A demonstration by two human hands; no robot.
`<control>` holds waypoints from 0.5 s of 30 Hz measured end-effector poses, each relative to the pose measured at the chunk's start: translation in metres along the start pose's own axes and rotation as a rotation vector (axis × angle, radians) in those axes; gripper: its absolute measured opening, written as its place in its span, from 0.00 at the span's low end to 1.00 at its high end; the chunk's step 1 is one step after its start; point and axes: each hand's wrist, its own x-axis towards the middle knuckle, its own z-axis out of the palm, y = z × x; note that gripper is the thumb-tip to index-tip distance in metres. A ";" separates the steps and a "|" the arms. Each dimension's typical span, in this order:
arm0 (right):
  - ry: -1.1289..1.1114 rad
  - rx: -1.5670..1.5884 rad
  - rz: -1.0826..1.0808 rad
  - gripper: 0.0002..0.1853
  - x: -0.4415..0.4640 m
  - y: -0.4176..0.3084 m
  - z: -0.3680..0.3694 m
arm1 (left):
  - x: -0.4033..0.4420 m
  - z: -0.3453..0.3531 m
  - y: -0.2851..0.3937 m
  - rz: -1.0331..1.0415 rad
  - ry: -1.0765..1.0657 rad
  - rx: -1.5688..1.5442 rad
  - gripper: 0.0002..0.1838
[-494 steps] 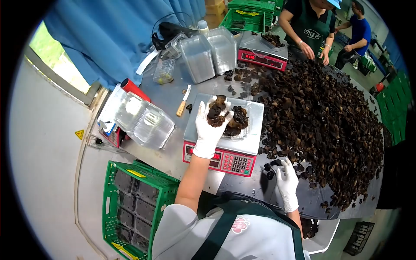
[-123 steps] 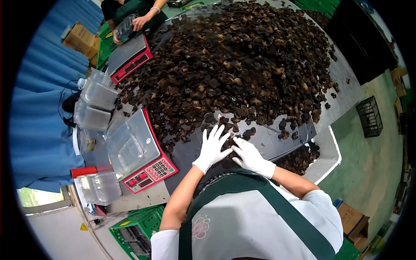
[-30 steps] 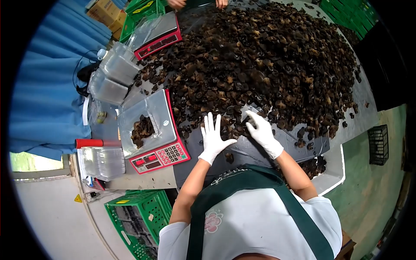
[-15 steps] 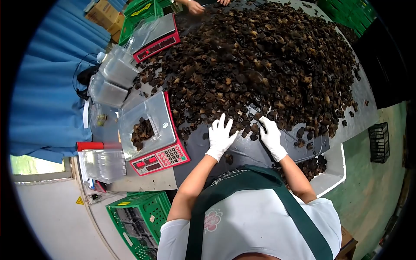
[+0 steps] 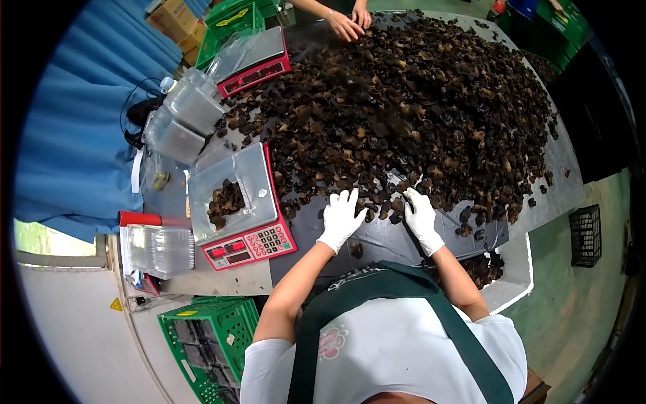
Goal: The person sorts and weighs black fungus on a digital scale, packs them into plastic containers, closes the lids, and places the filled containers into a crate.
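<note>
A big heap of wood ear mushrooms [image 5: 410,114], dark brown and crinkled, covers most of the table. My left hand [image 5: 341,221], in a white glove, rests at the heap's near edge with fingers apart and loose pieces by its thumb. My right hand [image 5: 422,222], gloved too, lies on the near edge further right, fingers stretched out and slightly bent, beside a few mushrooms. Neither hand visibly holds anything. Left of my hands, a red digital scale [image 5: 252,249] carries a clear plastic tub with a clump of mushrooms [image 5: 225,202] in it.
Clear tubs [image 5: 176,128] stand stacked on the left, with lids [image 5: 161,250] nearer me. A second scale [image 5: 254,77] stands further off. Across the table are another person's hands [image 5: 345,25]. A white box [image 5: 521,269] holds mushrooms at lower right; a green crate [image 5: 208,343] stands lower left.
Both my hands stay at the near edge; the left hand's fingers have drawn slightly closer together. The other person's hands have come further in over the heap's far edge. The view has shifted slightly.
</note>
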 end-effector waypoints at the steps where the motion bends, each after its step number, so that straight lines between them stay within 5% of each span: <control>1: -0.001 -0.002 -0.001 0.15 -0.002 0.000 0.000 | -0.001 -0.002 0.002 -0.056 -0.040 0.024 0.33; 8: 0.009 -0.045 -0.017 0.15 -0.003 0.002 0.005 | 0.011 0.012 0.004 -0.090 0.052 0.105 0.34; 15: 0.001 -0.044 0.013 0.16 -0.005 0.000 0.002 | 0.020 0.013 -0.007 -0.051 0.058 -0.128 0.20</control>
